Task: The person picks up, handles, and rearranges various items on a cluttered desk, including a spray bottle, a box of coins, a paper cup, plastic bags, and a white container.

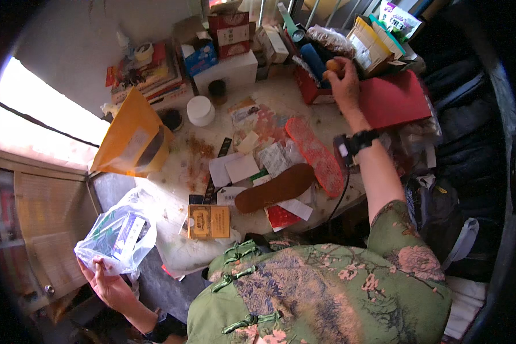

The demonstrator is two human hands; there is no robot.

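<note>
My left hand grips a clear plastic bag from below, off the left side of the table. Inside the bag lies a small box with white and dark sides that bear writing. Across the table, at the far right, my right hand pinches a small round orange-brown object; what it is I cannot tell. That hand is over an open red box, which holds a dark blue cylindrical thing. Right beside my right forearm is a red lid or flat box.
A brown insole partly covers papers near a red-patterned insole. A gold box sits at the front edge. A yellow padded envelope stands at left, near a white jar. Cartons are stacked at the back.
</note>
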